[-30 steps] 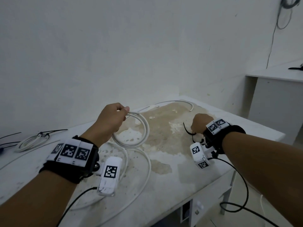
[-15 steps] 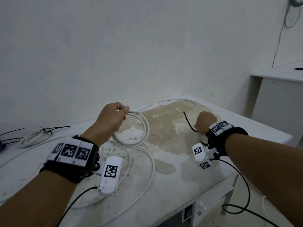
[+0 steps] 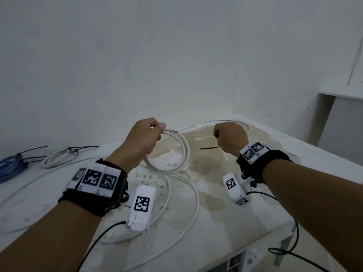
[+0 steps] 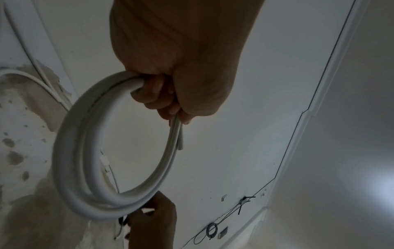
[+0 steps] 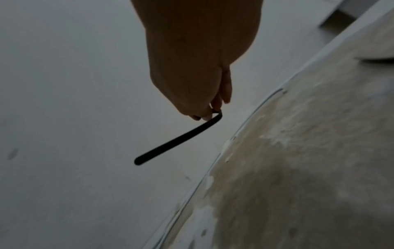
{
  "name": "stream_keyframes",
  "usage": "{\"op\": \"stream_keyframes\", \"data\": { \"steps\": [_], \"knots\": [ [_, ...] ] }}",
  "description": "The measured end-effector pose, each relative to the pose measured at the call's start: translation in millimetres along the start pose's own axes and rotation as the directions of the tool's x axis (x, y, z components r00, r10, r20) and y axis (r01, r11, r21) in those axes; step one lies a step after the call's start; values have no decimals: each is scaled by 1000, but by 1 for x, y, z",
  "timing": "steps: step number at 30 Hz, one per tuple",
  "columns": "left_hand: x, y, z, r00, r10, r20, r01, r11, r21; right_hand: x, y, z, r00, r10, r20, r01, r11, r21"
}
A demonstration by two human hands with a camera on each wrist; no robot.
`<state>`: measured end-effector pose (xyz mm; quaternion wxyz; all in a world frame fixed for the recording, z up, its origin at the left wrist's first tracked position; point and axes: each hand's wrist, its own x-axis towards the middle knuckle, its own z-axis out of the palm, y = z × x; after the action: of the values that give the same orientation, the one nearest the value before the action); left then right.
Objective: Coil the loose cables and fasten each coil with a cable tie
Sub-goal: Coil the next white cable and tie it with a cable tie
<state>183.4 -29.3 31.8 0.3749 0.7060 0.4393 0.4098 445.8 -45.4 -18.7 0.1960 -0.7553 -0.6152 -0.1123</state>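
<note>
My left hand grips a small coil of white cable above the stained table; the left wrist view shows the coil hanging from my curled fingers. The rest of that cable trails in loose loops on the tabletop below. My right hand is raised to the right of the coil and pinches a black cable tie, whose free end points left toward the coil. In the right wrist view the cable tie sticks out from my fingertips.
At the far left lie a white coil and a blue coil, both bound with black ties. Another thin white cable runs along the table's back edge. A white cabinet stands to the right. Black wrist-camera leads hang off the front edge.
My right hand has lifted from the tabletop with the black cable tie and moved up and left toward the coil. The left hand keeps holding the coil in about the same place.
</note>
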Motion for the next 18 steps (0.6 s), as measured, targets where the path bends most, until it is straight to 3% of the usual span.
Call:
{"op": "stream_keyframes", "data": {
  "steps": [5, 10, 14, 18],
  "knots": [
    [-9, -5, -29, 999, 21, -24, -21, 1000, -5, 26, -84, 10, 952, -266, -154, 297, 921, 251],
    [-24, -26, -74, 993, -9, -117, 15, 998, 54, 37, -179, 7, 854, -452, -258, 516, 676, 526],
    [-30, -48, -110, 971, -48, -234, 74, 992, 106, 37, -241, -1, 846, -511, -150, 402, 426, 811],
    [-30, -59, -132, 945, -55, -322, 112, 981, 160, 39, -274, 6, 826, -559, -74, 246, 238, 940]
  ]
}}
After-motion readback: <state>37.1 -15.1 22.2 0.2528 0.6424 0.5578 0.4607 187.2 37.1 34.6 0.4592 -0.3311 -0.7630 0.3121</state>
